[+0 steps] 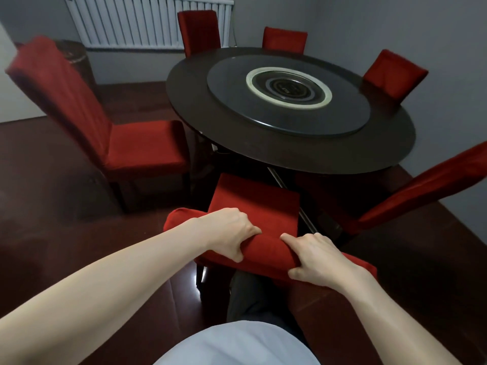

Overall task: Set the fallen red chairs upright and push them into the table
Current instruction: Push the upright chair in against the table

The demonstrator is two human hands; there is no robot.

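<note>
A red-covered chair (254, 200) stands upright right in front of me, its seat pointing at the round dark table (263, 154). My left hand (232, 233) and my right hand (316, 256) both grip the top edge of its backrest, side by side. The seat's front edge lies close to the table rim. Another red chair (142, 146) stands upright at the left, pulled back from the table. At the right a red chair (421, 185) has its seat under the table edge.
Three more red chairs (199, 30) (284, 39) (394, 72) stand around the far side of the table. A glass turntable (237, 101) covers its middle. A white radiator (147, 22) lines the back wall. The floor (66, 233) is dark glossy wood.
</note>
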